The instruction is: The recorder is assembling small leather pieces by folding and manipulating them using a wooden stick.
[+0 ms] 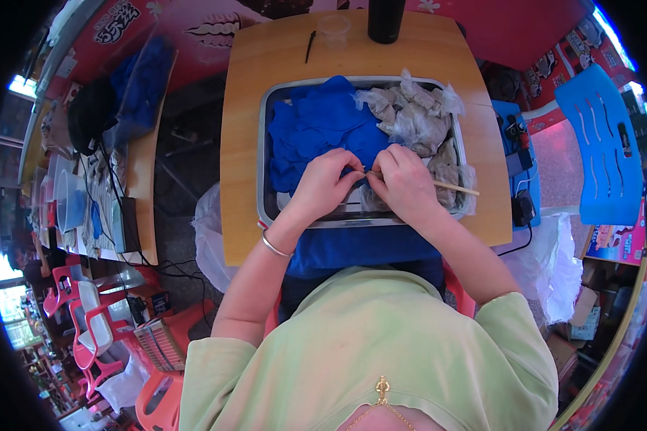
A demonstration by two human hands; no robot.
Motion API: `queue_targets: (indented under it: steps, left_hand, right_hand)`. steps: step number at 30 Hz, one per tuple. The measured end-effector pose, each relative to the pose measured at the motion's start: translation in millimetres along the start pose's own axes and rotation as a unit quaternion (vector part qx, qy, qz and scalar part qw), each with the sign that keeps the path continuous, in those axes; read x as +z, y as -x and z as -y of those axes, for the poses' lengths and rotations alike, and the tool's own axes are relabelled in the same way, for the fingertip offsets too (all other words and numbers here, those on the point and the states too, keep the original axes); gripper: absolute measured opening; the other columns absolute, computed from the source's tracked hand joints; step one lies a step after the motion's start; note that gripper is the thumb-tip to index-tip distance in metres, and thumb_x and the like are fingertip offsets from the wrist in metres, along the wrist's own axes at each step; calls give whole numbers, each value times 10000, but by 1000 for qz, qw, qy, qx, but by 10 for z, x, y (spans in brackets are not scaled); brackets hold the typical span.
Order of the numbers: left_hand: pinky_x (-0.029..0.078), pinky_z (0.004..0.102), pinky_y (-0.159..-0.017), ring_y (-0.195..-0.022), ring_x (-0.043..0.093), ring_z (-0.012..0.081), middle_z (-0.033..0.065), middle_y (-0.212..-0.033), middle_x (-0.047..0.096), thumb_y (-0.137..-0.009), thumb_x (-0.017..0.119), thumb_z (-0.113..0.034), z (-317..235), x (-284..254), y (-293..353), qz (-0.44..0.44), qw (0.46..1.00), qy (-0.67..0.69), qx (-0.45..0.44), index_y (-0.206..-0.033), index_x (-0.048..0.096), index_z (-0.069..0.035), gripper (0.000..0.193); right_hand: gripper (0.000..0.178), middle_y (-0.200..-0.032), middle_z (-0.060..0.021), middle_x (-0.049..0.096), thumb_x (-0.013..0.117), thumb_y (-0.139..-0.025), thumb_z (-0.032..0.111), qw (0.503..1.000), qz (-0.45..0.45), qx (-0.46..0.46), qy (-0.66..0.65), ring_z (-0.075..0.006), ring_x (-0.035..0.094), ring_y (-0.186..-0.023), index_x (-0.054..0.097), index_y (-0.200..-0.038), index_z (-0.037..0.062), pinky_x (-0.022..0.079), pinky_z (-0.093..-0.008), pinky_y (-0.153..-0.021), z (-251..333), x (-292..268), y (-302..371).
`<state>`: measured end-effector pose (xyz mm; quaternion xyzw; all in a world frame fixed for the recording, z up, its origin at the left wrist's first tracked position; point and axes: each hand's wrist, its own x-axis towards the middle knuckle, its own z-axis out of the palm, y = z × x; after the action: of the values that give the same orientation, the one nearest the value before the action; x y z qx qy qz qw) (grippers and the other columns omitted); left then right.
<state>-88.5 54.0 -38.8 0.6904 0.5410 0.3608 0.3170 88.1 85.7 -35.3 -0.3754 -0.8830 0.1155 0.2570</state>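
My left hand (325, 183) and my right hand (404, 179) meet over the near side of a metal tray (264, 183), fingertips almost touching. A thin wooden stick (459, 188) juts out from under my right hand, in line with its pinched fingers. The left thumb and fingers are pinched together at the meeting point; what lies between them is too small to make out. A heap of thin blue pieces, like cut fabric (323, 118), fills the tray's left and middle. Small clear plastic bags with greyish-brown contents (413, 118) are piled on its right.
The tray rests on a wooden table (244, 86). At the far edge are a dark cylinder (386, 20), a clear cup (333, 27) and a thin black object (310, 47). A blue plastic chair (600, 144) stands right; a cluttered side table (145, 194) stands left.
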Motion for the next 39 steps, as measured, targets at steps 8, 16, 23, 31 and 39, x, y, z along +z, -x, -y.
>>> queue_targets:
  steps: [8,16,23,31,39]
  left_hand:
    - [439,334,-597,-673,562,270,124,-782,592,-767,663,-71,57,14,66,10,996,62,-58,-847,608,-5,117]
    - [452,317,-646,-711,564,240,115,-811,584,-779,634,-17,-59,-5,83,8,999,27,-19,-878,599,5,107]
    - [457,348,-674,-776,553,294,125,-852,535,-783,595,20,-1,-52,97,37,995,-21,90,-905,599,-30,132]
    - [499,346,-717,-839,567,271,120,-882,516,-776,553,-35,-36,-67,28,123,954,-219,164,-955,596,-23,185]
    - [507,320,-741,-875,562,263,108,-921,515,-742,533,-14,-75,-21,88,110,935,-291,169,-1031,561,-23,290]
  right_hand:
    - [194,-808,-107,518,684,-692,34,984,44,-56,-165,-294,554,-792,532,-812,31,465,-375,-710,-150,-34,-53]
    - [218,-858,-106,555,679,-705,58,983,98,40,-148,-310,549,-827,514,-849,55,457,-393,-732,-99,-117,-46]
    - [243,-901,-91,553,701,-699,87,986,82,-73,-125,-293,541,-865,545,-883,56,460,-382,-755,-197,-285,24]
    - [274,-885,-79,538,669,-707,81,985,123,-119,-19,-262,553,-859,594,-971,83,483,-352,-729,-264,-268,15]
    - [271,-932,-90,529,706,-688,104,983,107,-151,-15,-280,538,-921,553,-909,69,468,-378,-809,-213,-278,-57]
